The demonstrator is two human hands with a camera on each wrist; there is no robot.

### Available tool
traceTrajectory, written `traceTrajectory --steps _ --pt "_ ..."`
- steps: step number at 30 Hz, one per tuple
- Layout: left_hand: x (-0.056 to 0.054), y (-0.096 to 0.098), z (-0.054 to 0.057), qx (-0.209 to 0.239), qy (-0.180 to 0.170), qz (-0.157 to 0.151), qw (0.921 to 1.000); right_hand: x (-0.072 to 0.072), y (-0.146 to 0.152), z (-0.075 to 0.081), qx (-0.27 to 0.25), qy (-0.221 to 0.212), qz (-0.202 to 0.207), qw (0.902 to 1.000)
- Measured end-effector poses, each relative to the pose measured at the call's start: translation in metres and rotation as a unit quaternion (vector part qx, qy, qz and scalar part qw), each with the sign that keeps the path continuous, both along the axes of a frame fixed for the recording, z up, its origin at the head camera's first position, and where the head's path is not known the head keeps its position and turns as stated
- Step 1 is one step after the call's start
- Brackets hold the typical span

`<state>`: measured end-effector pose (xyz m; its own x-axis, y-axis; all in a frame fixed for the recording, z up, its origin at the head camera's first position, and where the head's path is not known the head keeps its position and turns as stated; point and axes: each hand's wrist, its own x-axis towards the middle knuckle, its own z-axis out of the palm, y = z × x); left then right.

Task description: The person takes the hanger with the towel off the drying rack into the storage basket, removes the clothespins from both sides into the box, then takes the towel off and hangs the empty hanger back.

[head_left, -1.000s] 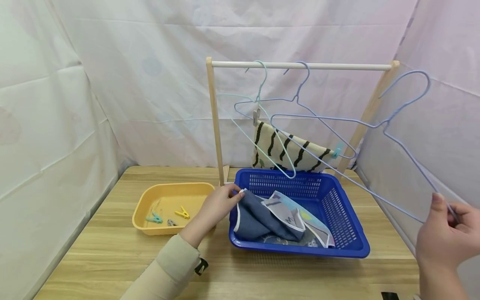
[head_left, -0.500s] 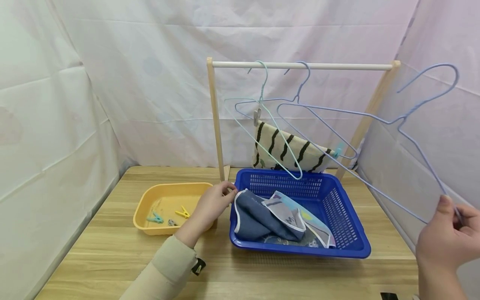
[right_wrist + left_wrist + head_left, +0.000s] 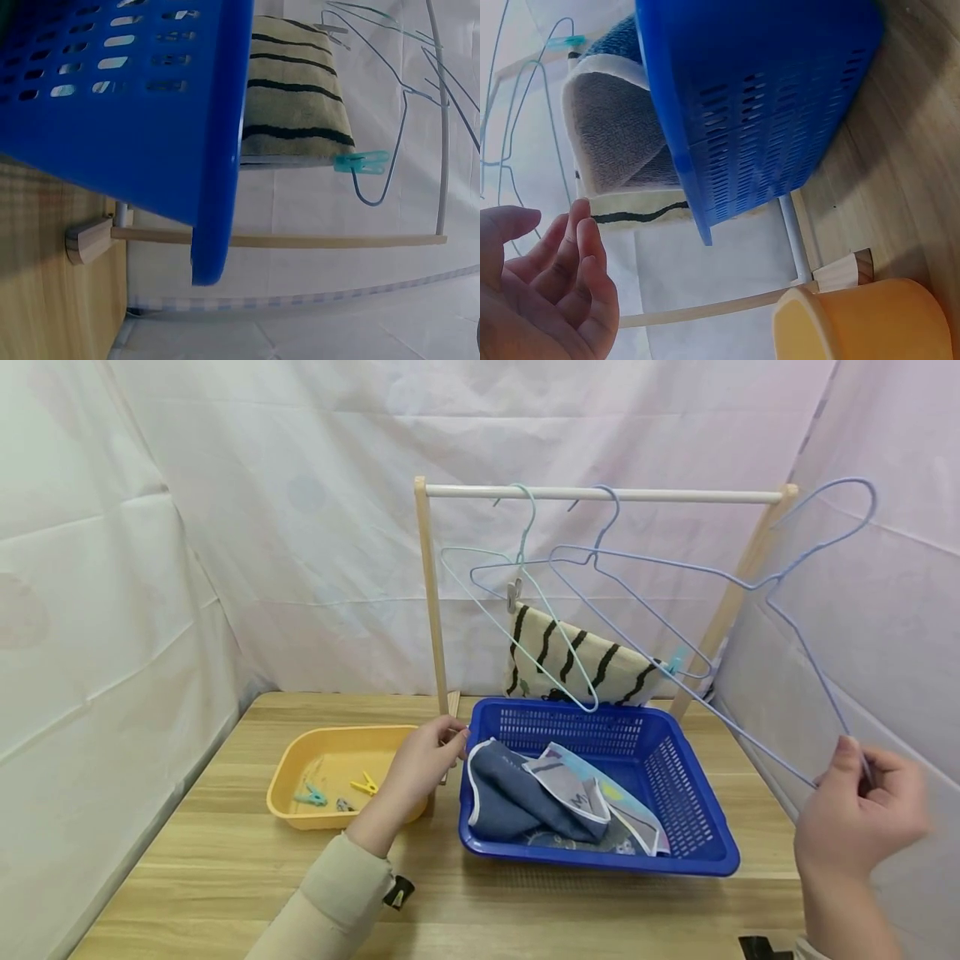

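My right hand grips a blue wire hanger by its lower end, raised right of the rack with its hook up. Near the left rim of the blue basket, my left hand has relaxed, slightly bent fingers and holds nothing; the left wrist view shows its palm. A dark blue cloth with white edging lies in the basket, one corner over the rim close to those fingertips. Beside it is a folded light patterned cloth. The right wrist view does not show the right hand.
Behind the basket stands a rack with a white rail. A mint hanger and a blue hanger hang there; a striped towel is clipped to the latter. A yellow tray at left holds several clothespins.
My left hand has let go of the dark blue cloth's corner and shifted slightly left. The held hanger swung right, then came back left with my right hand.
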<state>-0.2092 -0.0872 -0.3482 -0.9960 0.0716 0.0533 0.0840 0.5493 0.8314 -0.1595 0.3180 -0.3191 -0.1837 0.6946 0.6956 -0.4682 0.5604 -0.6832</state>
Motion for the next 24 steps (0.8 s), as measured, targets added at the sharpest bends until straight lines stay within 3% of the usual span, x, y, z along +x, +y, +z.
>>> traceTrajectory --steps 3,10,17,24 --pt "0.0 0.0 0.0 0.002 0.002 0.002 1.0 -0.006 -0.003 -0.003 0.011 -0.003 0.028 0.9995" --pt "0.0 0.0 0.002 0.009 0.008 0.001 0.9999 -0.016 -0.016 -0.003 0.041 -0.031 0.028 0.9983" --pt "-0.001 0.002 0.005 0.024 0.013 0.001 0.9996 -0.028 -0.029 -0.003 0.075 -0.042 0.06 0.9945" --pt "-0.002 0.006 0.008 0.021 0.017 0.001 0.9996 -0.035 -0.042 -0.001 0.108 -0.091 0.097 0.9853"
